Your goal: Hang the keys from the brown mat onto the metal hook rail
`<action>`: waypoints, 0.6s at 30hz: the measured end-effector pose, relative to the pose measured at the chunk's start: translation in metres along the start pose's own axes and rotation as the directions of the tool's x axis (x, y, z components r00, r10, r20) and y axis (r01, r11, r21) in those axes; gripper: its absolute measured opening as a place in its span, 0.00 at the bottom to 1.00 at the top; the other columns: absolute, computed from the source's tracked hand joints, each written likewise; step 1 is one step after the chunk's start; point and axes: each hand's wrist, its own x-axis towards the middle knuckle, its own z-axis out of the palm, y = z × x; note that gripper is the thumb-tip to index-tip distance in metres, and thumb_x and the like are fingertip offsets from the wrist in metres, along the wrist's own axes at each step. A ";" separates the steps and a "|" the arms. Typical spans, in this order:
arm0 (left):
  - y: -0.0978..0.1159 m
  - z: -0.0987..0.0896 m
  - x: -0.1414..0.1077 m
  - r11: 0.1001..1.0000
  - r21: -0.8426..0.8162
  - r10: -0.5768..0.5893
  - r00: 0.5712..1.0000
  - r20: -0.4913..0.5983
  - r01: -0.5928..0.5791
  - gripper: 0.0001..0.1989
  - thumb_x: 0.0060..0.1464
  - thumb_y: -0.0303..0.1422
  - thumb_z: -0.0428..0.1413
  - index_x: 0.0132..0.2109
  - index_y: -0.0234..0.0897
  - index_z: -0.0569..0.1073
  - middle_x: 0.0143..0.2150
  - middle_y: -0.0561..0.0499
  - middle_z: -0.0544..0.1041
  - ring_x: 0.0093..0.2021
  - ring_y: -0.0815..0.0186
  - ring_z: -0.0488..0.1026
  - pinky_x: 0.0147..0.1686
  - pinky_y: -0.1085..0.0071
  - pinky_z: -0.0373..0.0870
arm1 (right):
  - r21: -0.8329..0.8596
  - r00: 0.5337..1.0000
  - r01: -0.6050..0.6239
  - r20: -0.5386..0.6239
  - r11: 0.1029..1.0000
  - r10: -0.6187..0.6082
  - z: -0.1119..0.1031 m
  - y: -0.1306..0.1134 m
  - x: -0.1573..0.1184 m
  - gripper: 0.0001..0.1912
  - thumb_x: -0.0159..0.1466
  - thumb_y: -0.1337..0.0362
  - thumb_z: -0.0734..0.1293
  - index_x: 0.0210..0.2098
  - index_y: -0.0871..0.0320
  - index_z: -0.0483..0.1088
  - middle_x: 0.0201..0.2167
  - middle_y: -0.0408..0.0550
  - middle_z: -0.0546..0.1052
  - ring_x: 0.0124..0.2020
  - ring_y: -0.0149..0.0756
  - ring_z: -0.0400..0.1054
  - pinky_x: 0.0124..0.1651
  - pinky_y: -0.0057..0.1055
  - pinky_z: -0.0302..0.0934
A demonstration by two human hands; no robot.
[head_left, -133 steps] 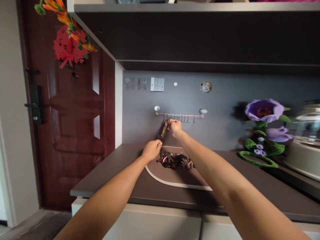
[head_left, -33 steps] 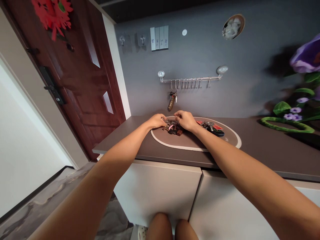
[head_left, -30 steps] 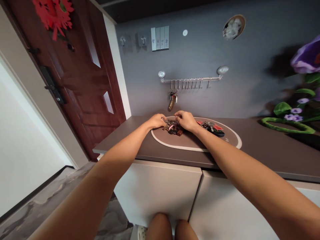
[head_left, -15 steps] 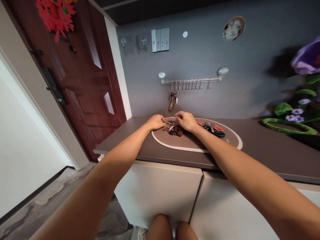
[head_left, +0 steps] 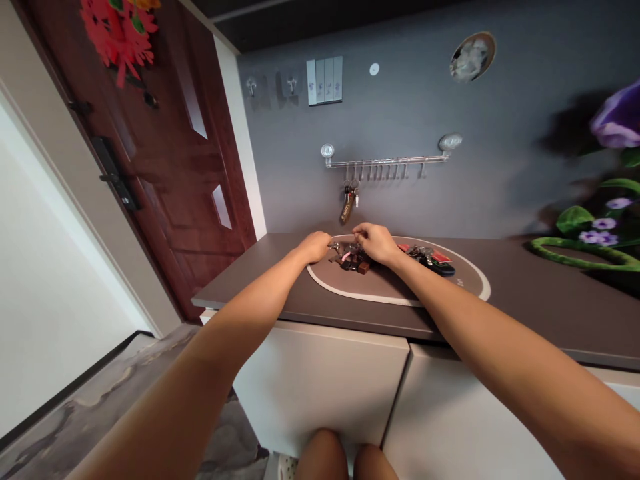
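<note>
A bunch of keys with dark and brown fobs and a pink piece [head_left: 353,259] lies on the left part of an oval brown mat [head_left: 380,288]. At its left edge, my left hand [head_left: 316,246] has its fingers closed around the end of a metal part of the bunch. My right hand [head_left: 376,243] is at the bunch's right side, fingertips pinched together; what they hold is too small to make out. Right of my right hand lies a second pile of keys with red tags [head_left: 429,258], untouched.
A clear hook rail [head_left: 390,161] on the grey wall carries a key set with a brown tag [head_left: 348,205]. Purple flowers with a green ring base [head_left: 583,257] stand at the right. A dark red door [head_left: 185,167] is at the left.
The view has shifted slightly, moving everything a little to the right. Both hands stay at the left bunch, with the left fingers now less visible.
</note>
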 end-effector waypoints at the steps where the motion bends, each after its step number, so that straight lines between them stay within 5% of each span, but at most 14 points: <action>1: 0.000 0.000 0.000 1.000 0.016 0.000 1.000 0.009 0.000 0.11 0.48 0.24 0.47 0.32 0.31 0.75 0.34 0.40 0.75 0.37 0.60 0.71 0.35 0.71 0.61 | 0.001 1.000 -0.001 -0.001 1.000 0.001 0.000 0.000 0.000 0.13 0.57 0.70 0.59 0.39 0.61 0.70 0.33 0.49 0.76 0.34 0.33 0.68 0.41 0.26 0.58; 10: -0.002 0.001 -0.003 0.988 0.155 -0.029 0.998 0.051 0.021 0.12 0.46 0.19 0.46 0.35 0.30 0.72 0.37 0.38 0.74 0.40 0.58 0.71 0.36 0.70 0.62 | -0.027 1.000 0.003 -0.006 1.000 -0.003 -0.003 -0.002 -0.001 0.13 0.57 0.70 0.59 0.40 0.62 0.70 0.35 0.50 0.76 0.37 0.32 0.68 0.43 0.26 0.58; 18: -0.009 0.001 0.001 0.991 -0.030 -0.133 0.983 -0.128 0.130 0.13 0.45 0.18 0.44 0.37 0.32 0.67 0.36 0.44 0.73 0.36 0.63 0.69 0.34 0.71 0.61 | -0.009 1.000 0.015 -0.016 1.000 -0.015 -0.002 -0.002 -0.001 0.13 0.57 0.71 0.59 0.39 0.62 0.70 0.34 0.50 0.76 0.36 0.33 0.68 0.42 0.26 0.58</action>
